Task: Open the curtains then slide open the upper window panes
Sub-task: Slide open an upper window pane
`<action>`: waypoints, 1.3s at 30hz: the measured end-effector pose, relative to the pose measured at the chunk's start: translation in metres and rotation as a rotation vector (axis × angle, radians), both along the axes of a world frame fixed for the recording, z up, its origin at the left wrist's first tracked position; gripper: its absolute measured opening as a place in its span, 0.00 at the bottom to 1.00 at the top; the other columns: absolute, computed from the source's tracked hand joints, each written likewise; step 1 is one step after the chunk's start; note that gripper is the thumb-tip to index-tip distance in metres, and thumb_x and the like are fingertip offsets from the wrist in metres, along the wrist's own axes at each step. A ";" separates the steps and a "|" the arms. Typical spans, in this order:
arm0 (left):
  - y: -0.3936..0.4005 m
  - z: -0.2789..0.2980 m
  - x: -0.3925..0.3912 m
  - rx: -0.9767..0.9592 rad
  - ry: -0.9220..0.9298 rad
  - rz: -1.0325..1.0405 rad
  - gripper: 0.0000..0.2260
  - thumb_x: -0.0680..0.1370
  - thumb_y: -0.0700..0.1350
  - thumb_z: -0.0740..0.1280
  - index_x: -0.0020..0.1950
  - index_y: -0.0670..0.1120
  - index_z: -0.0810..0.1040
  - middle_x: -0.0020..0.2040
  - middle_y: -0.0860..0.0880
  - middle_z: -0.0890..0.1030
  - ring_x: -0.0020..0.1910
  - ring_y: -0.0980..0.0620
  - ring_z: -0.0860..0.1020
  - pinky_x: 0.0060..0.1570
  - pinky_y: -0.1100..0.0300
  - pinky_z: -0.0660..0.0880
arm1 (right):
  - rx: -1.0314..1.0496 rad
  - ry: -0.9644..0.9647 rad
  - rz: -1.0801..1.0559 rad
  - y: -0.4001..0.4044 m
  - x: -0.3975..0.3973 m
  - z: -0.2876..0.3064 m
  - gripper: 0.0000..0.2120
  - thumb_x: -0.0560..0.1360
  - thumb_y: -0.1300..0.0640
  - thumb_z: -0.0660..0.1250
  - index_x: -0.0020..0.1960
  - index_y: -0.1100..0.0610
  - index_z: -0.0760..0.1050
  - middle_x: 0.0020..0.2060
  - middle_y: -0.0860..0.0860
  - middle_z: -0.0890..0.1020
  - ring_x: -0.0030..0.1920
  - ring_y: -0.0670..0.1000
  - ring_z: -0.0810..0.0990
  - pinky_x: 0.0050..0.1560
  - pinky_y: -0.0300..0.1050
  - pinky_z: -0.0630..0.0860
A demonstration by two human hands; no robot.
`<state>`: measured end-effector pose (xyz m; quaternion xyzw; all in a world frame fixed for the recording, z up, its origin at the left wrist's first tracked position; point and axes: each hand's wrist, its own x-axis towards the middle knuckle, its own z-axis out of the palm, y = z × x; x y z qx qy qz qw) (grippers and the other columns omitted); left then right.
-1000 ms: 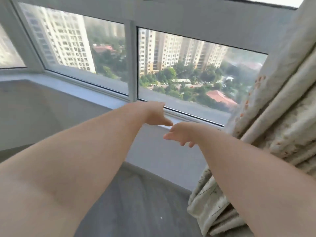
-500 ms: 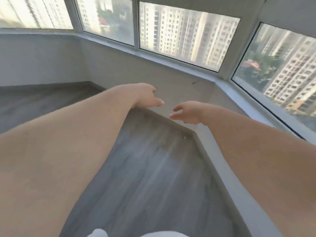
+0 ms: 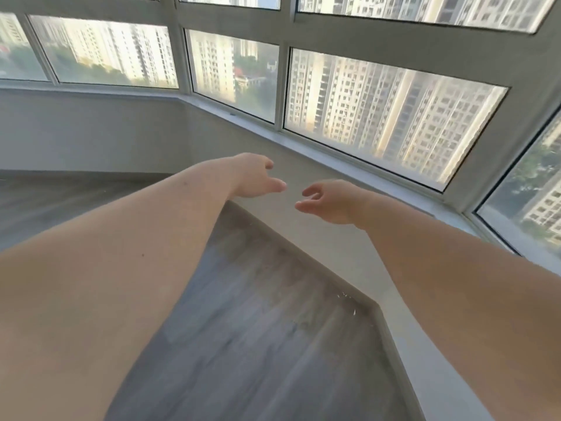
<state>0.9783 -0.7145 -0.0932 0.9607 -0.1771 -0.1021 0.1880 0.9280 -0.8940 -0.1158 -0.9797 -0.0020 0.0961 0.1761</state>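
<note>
My left hand (image 3: 256, 177) and my right hand (image 3: 329, 202) reach forward side by side, fingers loosely spread, each holding nothing. They hover over the low grey wall below a bay of windows. Lower fixed panes (image 3: 385, 110) run across the bay in grey frames. Only the bottom strips of the upper window panes (image 3: 425, 10) show at the top edge. No curtain is in view.
A pale windowsill (image 3: 334, 156) runs under the panes and bends around the bay. Grey wood-look floor (image 3: 258, 344) fills the lower middle, with a low grey wall (image 3: 91, 132) on the left. High-rise buildings show outside.
The view has swung left, away from the curtain at the right, then tilted up, bringing the upper panes into the top edge. Both hands stay stretched out and empty.
</note>
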 end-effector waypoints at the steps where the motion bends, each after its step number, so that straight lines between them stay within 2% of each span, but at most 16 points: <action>1: -0.018 0.008 0.020 -0.016 -0.009 -0.005 0.32 0.73 0.62 0.64 0.73 0.52 0.61 0.72 0.49 0.66 0.69 0.47 0.66 0.67 0.50 0.62 | 0.020 -0.033 -0.014 -0.017 0.020 0.010 0.26 0.76 0.40 0.62 0.70 0.51 0.68 0.67 0.50 0.73 0.65 0.53 0.72 0.64 0.48 0.66; 4: -0.054 0.024 0.069 -0.039 -0.042 0.001 0.31 0.74 0.61 0.63 0.73 0.52 0.61 0.72 0.48 0.66 0.69 0.47 0.65 0.67 0.50 0.61 | 0.073 -0.111 -0.037 -0.055 0.074 0.030 0.25 0.76 0.42 0.63 0.69 0.52 0.69 0.66 0.51 0.75 0.64 0.53 0.73 0.65 0.49 0.68; 7: -0.065 0.029 0.111 -0.072 -0.073 0.029 0.29 0.75 0.59 0.63 0.73 0.51 0.61 0.72 0.49 0.65 0.69 0.48 0.65 0.66 0.52 0.61 | 0.166 -0.219 -0.063 -0.071 0.123 0.038 0.23 0.76 0.44 0.65 0.67 0.53 0.72 0.63 0.51 0.77 0.60 0.53 0.75 0.59 0.46 0.70; 9: -0.060 0.029 0.142 -0.067 -0.069 0.062 0.29 0.75 0.59 0.63 0.73 0.52 0.61 0.73 0.49 0.65 0.70 0.48 0.64 0.66 0.52 0.61 | 0.165 -0.253 -0.034 -0.068 0.162 0.037 0.23 0.76 0.45 0.65 0.67 0.53 0.71 0.63 0.51 0.77 0.61 0.53 0.75 0.59 0.46 0.69; 18: 0.018 0.028 0.322 -0.086 -0.132 0.165 0.29 0.75 0.58 0.63 0.73 0.50 0.61 0.73 0.48 0.64 0.71 0.48 0.63 0.65 0.54 0.60 | 0.113 -0.373 0.067 0.006 0.358 0.033 0.23 0.76 0.46 0.63 0.69 0.52 0.69 0.69 0.54 0.69 0.67 0.55 0.69 0.64 0.48 0.65; 23: 0.058 0.065 0.434 -0.099 -0.153 0.140 0.28 0.76 0.57 0.62 0.73 0.49 0.61 0.73 0.47 0.64 0.70 0.47 0.64 0.63 0.54 0.62 | 0.082 -0.461 0.002 0.037 0.473 0.068 0.24 0.76 0.48 0.63 0.70 0.54 0.68 0.70 0.55 0.67 0.70 0.55 0.65 0.66 0.47 0.61; 27: 0.071 0.085 0.512 -0.208 -0.193 0.131 0.27 0.76 0.56 0.63 0.72 0.51 0.63 0.72 0.48 0.65 0.66 0.47 0.68 0.56 0.56 0.65 | 0.076 -0.536 -0.022 0.048 0.546 0.089 0.24 0.76 0.49 0.63 0.70 0.56 0.68 0.69 0.55 0.69 0.70 0.54 0.64 0.67 0.47 0.61; 29: 0.069 0.083 0.542 -0.215 -0.186 0.119 0.26 0.76 0.55 0.63 0.72 0.51 0.63 0.72 0.48 0.65 0.66 0.47 0.68 0.57 0.56 0.66 | 0.039 -0.543 -0.008 0.048 0.573 0.093 0.24 0.76 0.49 0.63 0.70 0.56 0.68 0.69 0.55 0.68 0.70 0.54 0.64 0.67 0.47 0.60; 32: 0.059 0.084 0.595 -0.216 -0.201 0.093 0.26 0.76 0.55 0.63 0.72 0.52 0.62 0.71 0.47 0.67 0.57 0.49 0.72 0.53 0.57 0.67 | 0.005 -0.587 -0.025 0.040 0.624 0.103 0.24 0.76 0.49 0.63 0.70 0.56 0.68 0.70 0.56 0.68 0.70 0.55 0.65 0.68 0.47 0.60; 33: 0.053 0.087 0.618 -0.213 -0.217 0.084 0.26 0.76 0.55 0.63 0.72 0.52 0.62 0.71 0.47 0.66 0.57 0.49 0.72 0.53 0.57 0.67 | 0.006 -0.610 -0.039 0.036 0.647 0.107 0.24 0.76 0.49 0.63 0.69 0.56 0.68 0.70 0.56 0.68 0.70 0.55 0.65 0.68 0.46 0.60; 36: 0.040 0.093 0.673 -0.202 -0.289 0.093 0.27 0.76 0.55 0.63 0.73 0.51 0.61 0.74 0.46 0.61 0.67 0.46 0.67 0.59 0.55 0.64 | 0.007 -0.683 -0.038 0.023 0.700 0.115 0.24 0.76 0.49 0.64 0.69 0.55 0.68 0.69 0.55 0.69 0.70 0.54 0.65 0.68 0.46 0.60; 39: 0.024 0.106 0.736 -0.189 -0.357 0.122 0.28 0.76 0.54 0.64 0.73 0.50 0.60 0.75 0.46 0.58 0.68 0.45 0.65 0.61 0.54 0.63 | -0.003 -0.755 -0.014 0.008 0.760 0.122 0.24 0.76 0.48 0.64 0.69 0.54 0.68 0.69 0.54 0.68 0.69 0.54 0.65 0.67 0.47 0.61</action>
